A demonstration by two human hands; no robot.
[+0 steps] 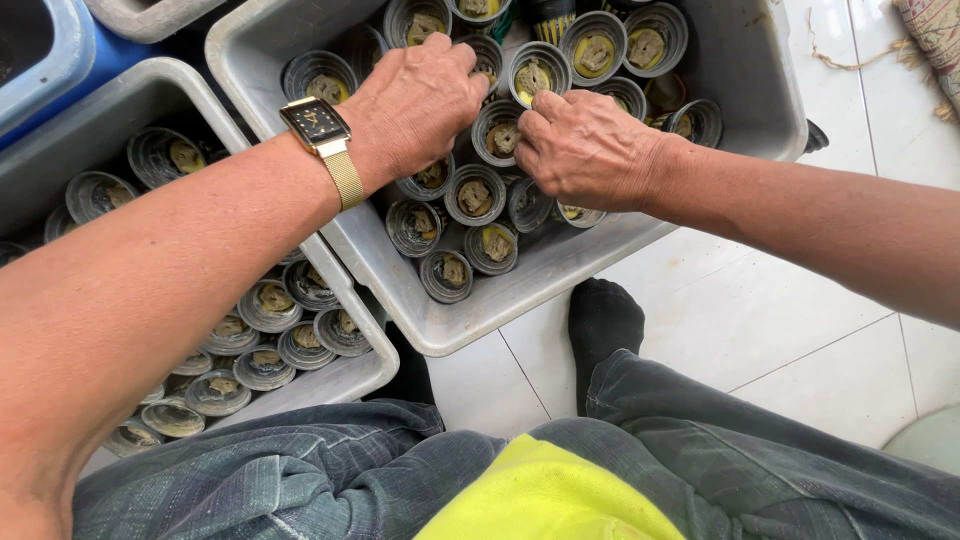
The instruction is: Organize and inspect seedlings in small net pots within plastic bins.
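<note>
Two grey tubs (590,262) of plug-filled cups (474,194) | left hand (415,105), right hand (585,150): fingers curled among cups, grip unclear

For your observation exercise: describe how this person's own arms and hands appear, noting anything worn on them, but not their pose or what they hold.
Both forearms are bare, with no sleeves or gloves. The left hand has a wristwatch at its wrist: a square dark face in a gold case on a gold mesh band. The right hand wears nothing; no rings show.

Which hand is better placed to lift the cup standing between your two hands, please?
Probably the right hand: its fingertips already touch that cup. The left hand rests knuckles-up over neighbouring cups.
</note>
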